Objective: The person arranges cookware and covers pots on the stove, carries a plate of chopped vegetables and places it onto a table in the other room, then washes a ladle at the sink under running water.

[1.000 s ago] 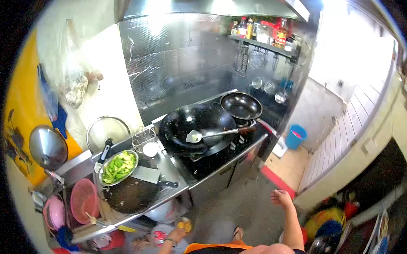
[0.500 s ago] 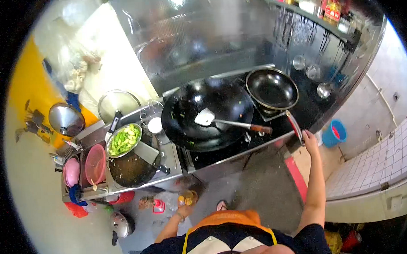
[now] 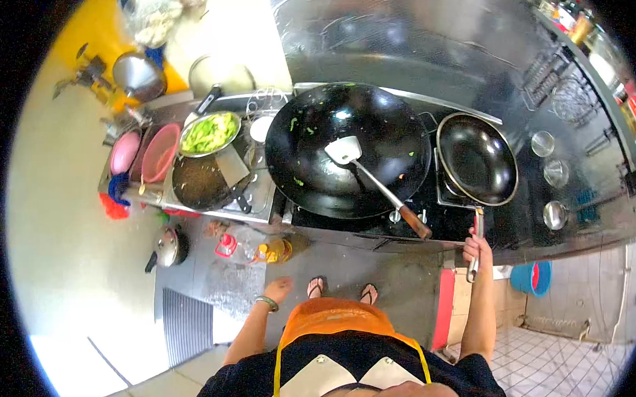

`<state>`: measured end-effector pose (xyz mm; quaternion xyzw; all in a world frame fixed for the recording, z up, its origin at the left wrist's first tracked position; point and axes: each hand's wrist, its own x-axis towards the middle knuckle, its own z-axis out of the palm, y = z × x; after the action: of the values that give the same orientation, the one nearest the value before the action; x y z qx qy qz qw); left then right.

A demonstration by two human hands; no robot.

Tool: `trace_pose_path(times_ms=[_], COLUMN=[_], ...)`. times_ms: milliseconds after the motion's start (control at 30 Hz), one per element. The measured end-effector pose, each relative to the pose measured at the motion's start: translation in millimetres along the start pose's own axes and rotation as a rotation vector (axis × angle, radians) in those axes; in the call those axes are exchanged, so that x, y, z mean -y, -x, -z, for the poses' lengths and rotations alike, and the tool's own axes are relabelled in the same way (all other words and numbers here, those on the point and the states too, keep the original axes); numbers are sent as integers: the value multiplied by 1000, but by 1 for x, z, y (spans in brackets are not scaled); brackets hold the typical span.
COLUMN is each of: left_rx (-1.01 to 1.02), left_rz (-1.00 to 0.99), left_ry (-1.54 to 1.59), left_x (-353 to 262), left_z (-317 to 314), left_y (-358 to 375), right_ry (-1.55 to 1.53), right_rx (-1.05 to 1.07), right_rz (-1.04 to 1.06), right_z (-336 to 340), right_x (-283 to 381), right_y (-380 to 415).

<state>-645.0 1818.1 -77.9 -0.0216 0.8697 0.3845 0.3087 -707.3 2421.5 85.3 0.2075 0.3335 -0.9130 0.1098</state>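
Your right hand (image 3: 476,249) is wrapped round the long handle (image 3: 476,243) of the small pan (image 3: 477,158), grip pressed shut on it near the free end. Pan sits on the right burner, just beside the big wok (image 3: 349,148), handle sticking out over the stove's front edge twd you. Looks like steel: stiff, prob fairly heavy, and front-heavy w/ your hold that far out, so expect the bowl to dip; a hold closer to the bowl would likely steady it. Handle may be hot and greasy.

Left hand (image 3: 279,289) hangs low over the floor, fingers loosely spread, holding nothing, near a bottle w/ yellow liquid (image 3: 272,252) lying there.

Spatula (image 3: 373,179) rests in the wok. Bowl of cut greens (image 3: 209,132) and a cleaver (image 3: 233,170) sit on the tabletop to the left.
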Motion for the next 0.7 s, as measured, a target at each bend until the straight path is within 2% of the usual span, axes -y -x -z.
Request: trace_pose_path(times_ms=[100,200,300,400,433,467,500,600,700], left_rx=[97,185,174,93,98,104,111,80,-10], left_rz=[-254,7,-330,32,39,44,46,77,-289], left_ry=[-274,-296,-546,-349,-342,-335,-329,-219,-460], left_x=[107,29,110,129,120,91,66,51,129], left_z=[-87,-65,-110,-136,-129,-109,-88,-67,-87], left_y=[-39,-14,-35,-55,-58,-53,-51,-48,-63], right_ry=[-120,47,189,205,190,209,203,134,36], right_rx=[64,86,33,191,272,244,337,355,434], right_rz=[-39,-15,23,-36,-76,-71,-154,-197,-258], right_z=[8,1,-77,-125,-140,-162,-165,-207,-230], right_x=[2,6,17,11,1,-11,-21,-62,-103], right_y=[5,26,67,73,69,69,57,35,6])
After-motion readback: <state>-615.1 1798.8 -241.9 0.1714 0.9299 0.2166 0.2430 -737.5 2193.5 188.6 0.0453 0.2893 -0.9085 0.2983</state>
